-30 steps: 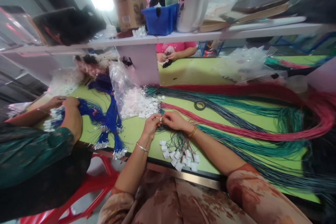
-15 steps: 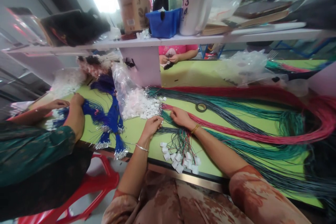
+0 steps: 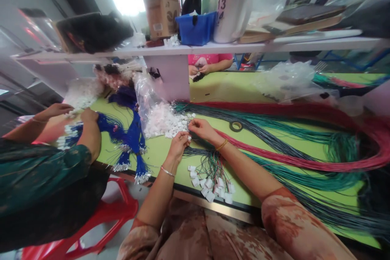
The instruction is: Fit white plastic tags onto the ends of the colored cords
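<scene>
My left hand (image 3: pixel 179 145) is closed in a pinch on a small white connector housing (image 3: pixel 189 138). Just above and to the right of it, my right hand (image 3: pixel 202 129) has its fingertips pressed together close to the housing; whatever lies between them is too small to make out. Beneath my right wrist run bundles of red wires (image 3: pixel 252 148) and green wires (image 3: pixel 268 170). A heap of loose white connectors (image 3: pixel 164 121) lies beyond my left hand. Nearer me, several finished-looking white plugs (image 3: pixel 210 189) fan out on short coloured wires.
A roll of dark tape (image 3: pixel 235 126) lies among the wires. At left, a co-worker's hands (image 3: pixel 89 115) handle blue wires (image 3: pixel 134 134) with white ends. Another person sits across the table. A shelf (image 3: pixel 137 52) with a blue bin (image 3: pixel 196 28) and a mug (image 3: pixel 230 12) spans above.
My right hand has moved left from the wires, its fingertips now beside my left hand. My left hand stays nearly in place. The co-worker's far hand has risen toward a white pile.
</scene>
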Available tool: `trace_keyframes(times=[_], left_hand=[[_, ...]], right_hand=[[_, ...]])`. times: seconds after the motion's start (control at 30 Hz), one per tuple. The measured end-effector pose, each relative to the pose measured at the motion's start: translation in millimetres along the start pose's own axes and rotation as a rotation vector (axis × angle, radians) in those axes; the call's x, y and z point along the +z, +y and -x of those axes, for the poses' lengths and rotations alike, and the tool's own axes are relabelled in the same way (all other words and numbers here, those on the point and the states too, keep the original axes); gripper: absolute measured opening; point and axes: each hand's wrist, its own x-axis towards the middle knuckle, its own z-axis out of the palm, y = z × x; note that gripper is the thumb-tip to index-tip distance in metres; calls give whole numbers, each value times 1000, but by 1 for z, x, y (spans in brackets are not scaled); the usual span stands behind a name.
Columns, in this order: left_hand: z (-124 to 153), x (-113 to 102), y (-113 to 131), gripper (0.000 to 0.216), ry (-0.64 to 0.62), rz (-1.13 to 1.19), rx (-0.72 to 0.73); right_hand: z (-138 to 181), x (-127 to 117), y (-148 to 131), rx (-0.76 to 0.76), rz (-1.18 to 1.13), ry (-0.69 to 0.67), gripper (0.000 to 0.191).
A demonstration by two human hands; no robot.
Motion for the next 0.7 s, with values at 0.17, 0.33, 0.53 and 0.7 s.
trace_keyframes(times=[0.17,0.33,0.53,0.7], left_hand=[[0,1,0,31,-6,113,6],[3,4,4,27,-58,174,35],[4,4,5,25,-80,161,56],[4,7,-1,29,-57,101,74]], right_hand=[[13,-2,4,36,22,7,16],[31,-4,12,83,154,19,19],[38,-1,5,89,200,23,20],[39,0,4,84,244,-5,21]])
